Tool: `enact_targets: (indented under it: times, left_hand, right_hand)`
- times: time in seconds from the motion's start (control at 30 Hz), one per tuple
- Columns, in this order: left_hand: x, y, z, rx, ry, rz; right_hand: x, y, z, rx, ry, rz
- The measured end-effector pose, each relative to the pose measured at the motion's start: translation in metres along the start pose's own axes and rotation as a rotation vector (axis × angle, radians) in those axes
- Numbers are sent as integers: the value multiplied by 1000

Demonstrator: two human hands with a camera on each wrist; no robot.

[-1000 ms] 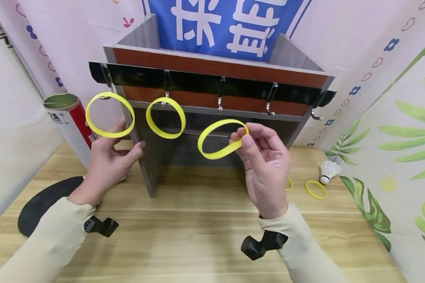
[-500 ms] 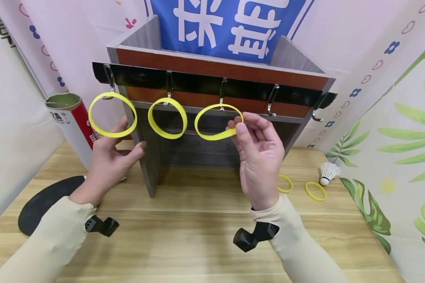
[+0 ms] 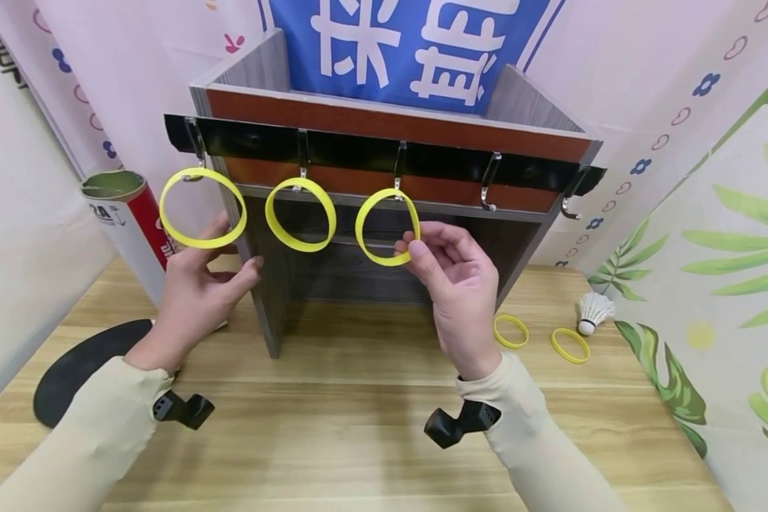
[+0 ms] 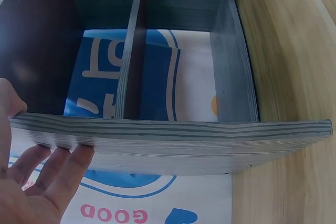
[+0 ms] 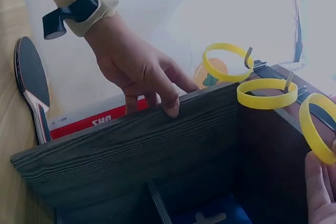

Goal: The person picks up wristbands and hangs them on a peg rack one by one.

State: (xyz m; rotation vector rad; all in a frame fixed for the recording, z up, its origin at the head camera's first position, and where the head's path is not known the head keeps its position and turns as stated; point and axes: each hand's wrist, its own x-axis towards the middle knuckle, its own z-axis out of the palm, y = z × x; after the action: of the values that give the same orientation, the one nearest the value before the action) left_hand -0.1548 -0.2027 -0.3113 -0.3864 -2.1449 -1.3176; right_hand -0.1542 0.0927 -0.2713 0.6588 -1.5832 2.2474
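My right hand (image 3: pixel 457 299) pinches a yellow silicone wristband (image 3: pixel 382 261) between thumb and fingers. The band's top edge meets the tip of the middle hook (image 3: pixel 398 171); whether the hook is through it, I cannot tell. Two more yellow wristbands hang from the hooks to the left: one band (image 3: pixel 205 244) on the leftmost hook, another band (image 3: pixel 283 236) beside it. With thumb on one face and fingers on the other, my left hand (image 3: pixel 201 284) grips the side panel (image 4: pixel 173 129) of a grey wooden shelf. Part of that hand lies behind the leftmost band in the head view.
Two bare hooks (image 3: pixel 490 185) are on the black strip's right side. On the table, two yellow wristbands (image 3: pixel 510 346) lie near a shuttlecock (image 3: pixel 595 311). A tall red and white tube (image 3: pixel 128 220) and a table tennis bat (image 3: pixel 86 370) are at the left.
My right hand has moved left and up, bringing its wristband from beside the middle hook to the hook's tip. The band now looks rounder. My left hand stays on the panel.
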Motion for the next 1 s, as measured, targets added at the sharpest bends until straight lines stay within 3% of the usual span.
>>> enact_targets:
  times: [0.67,1.0]
  left_hand:
    - [1,-1,2,-9,7,5]
    - [1,-2,2,-4,5,-26]
  right_hand:
    - [-3,0,-13,-72,-105,74]
    - [-12,0,-46,-182,-181,125]
